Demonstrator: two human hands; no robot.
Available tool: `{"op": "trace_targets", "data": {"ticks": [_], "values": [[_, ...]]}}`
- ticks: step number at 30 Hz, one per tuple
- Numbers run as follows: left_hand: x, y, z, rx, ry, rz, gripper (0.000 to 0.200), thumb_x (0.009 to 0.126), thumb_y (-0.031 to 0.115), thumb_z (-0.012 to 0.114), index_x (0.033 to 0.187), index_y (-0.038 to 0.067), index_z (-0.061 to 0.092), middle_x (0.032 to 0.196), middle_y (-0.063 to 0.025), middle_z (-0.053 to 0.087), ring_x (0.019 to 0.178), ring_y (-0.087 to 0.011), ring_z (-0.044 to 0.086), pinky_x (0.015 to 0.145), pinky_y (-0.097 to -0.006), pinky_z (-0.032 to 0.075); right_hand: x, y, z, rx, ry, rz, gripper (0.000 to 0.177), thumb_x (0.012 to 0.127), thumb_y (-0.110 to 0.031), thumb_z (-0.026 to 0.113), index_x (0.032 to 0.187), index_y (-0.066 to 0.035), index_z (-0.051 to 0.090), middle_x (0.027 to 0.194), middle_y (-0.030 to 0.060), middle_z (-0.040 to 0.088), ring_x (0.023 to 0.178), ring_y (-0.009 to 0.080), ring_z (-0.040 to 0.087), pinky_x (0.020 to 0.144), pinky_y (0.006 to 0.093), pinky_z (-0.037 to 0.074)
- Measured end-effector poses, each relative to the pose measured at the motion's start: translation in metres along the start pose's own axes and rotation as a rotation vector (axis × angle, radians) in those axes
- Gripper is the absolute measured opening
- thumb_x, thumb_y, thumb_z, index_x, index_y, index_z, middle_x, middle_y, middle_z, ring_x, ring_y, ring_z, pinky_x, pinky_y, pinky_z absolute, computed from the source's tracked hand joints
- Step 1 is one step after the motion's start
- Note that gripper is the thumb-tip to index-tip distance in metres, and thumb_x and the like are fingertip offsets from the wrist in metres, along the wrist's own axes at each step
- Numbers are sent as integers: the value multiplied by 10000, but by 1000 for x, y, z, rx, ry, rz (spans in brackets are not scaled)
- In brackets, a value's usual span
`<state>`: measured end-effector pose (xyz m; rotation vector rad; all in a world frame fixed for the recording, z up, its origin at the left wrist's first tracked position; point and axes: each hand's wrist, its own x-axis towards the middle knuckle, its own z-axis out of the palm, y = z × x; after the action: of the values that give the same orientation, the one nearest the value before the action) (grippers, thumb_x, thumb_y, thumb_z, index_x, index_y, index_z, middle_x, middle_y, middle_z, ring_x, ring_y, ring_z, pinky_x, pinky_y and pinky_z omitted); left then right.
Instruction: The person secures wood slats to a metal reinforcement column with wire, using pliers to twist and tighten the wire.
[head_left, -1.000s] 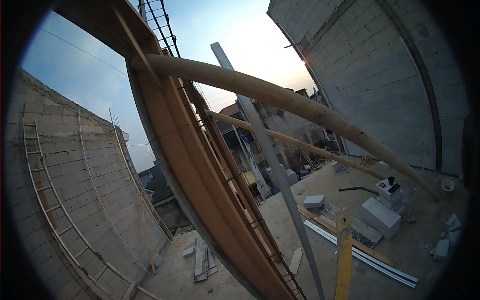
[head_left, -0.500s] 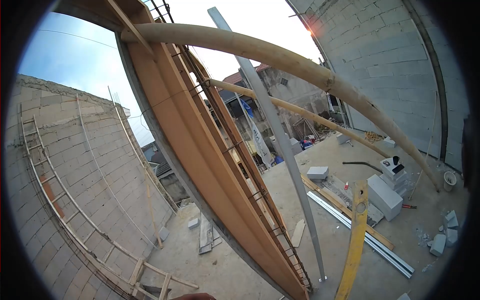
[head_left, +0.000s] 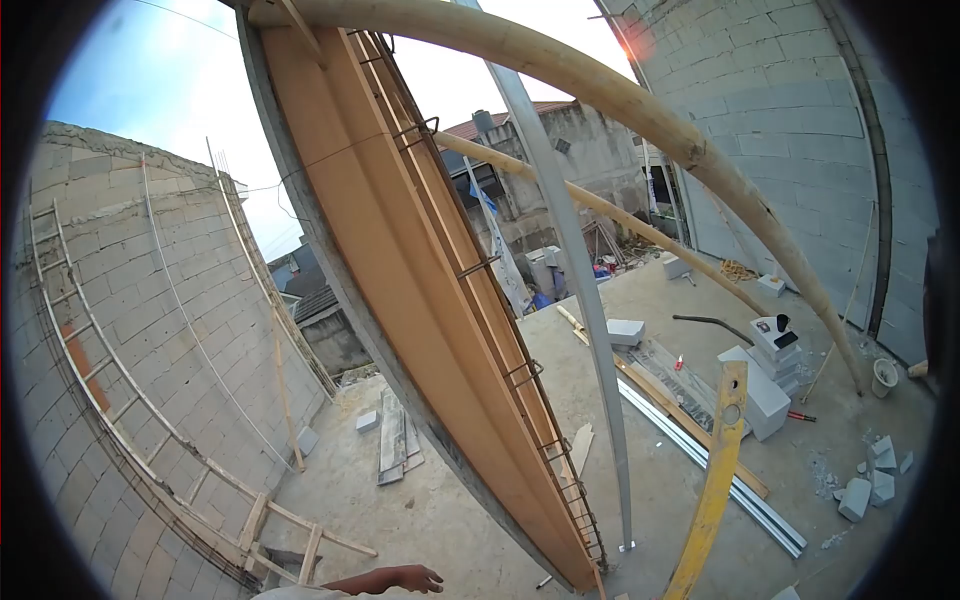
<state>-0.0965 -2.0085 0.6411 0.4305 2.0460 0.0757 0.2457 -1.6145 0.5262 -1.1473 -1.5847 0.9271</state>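
My left hand (head_left: 412,578) reaches in from the bottom edge, its forearm coming from the left. Its fingers look loosely apart and hold nothing. Right of it stands the lower end of a tall formwork (head_left: 420,330) of brown boards, with a gap between hand and boards. A rebar cage (head_left: 520,375) runs along the open side of the formwork. A yellow spirit level (head_left: 708,490) rises from the bottom edge, tilted, its lower end out of frame; what supports it is hidden. My right hand is out of view.
A thick wooden pole (head_left: 690,145) and a thinner pole (head_left: 610,215) brace the formwork, beside a grey metal bar (head_left: 580,260). A ladder (head_left: 118,365) leans on the left block wall. Metal channels (head_left: 740,490), white blocks (head_left: 757,400) and a bucket (head_left: 885,376) are on the concrete floor.
The view has shifted, so the formwork and poles sit higher in the frame. More of my left hand and forearm now shows at the bottom. The spirit level appears slightly further right.
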Motion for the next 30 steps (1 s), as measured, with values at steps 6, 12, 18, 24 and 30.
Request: {"op": "trace_targets", "data": {"ticks": [6,12,18,24,30], "values": [[29,-36,-8,-48,-63,-20,674,854,536,603,1385,140,478,1176,-126,637,1049,-232,629,837,-401,531,2,-39,10,-32,43,-52,379,674,-255,796,896,-12,609,680,133,574,566,318,530,535,410,450],[69,-66,-49,-74,-63,15,634,874,510,594,1373,132,491,1171,-105,638,1039,-223,635,833,-388,531,-15,-56,33,-17,38,-87,369,662,-264,804,810,-24,566,631,132,518,530,333,482,507,424,419],[97,-105,-57,-108,-202,-39,616,879,492,596,1365,126,498,1174,-92,641,1038,-217,637,832,-379,531,-42,-81,49,-113,25,-27,361,724,-296,752,896,-12,610,760,179,609,667,344,581,603,439,469],[103,-97,-94,-208,-52,56,600,860,376,677,1307,5,530,1099,-165,670,945,-223,667,707,-342,533,-69,-124,65,8,85,14,486,655,-141,764,1065,7,550,794,139,637,664,240,644,628,334,516],[130,-100,-106,-316,-84,30,557,869,309,661,1321,19,513,1102,-108,661,977,-226,649,775,-360,506,-97,-154,64,-94,146,69,501,677,-196,801,1079,-4,570,818,142,661,683,240,663,626,328,519]]}}
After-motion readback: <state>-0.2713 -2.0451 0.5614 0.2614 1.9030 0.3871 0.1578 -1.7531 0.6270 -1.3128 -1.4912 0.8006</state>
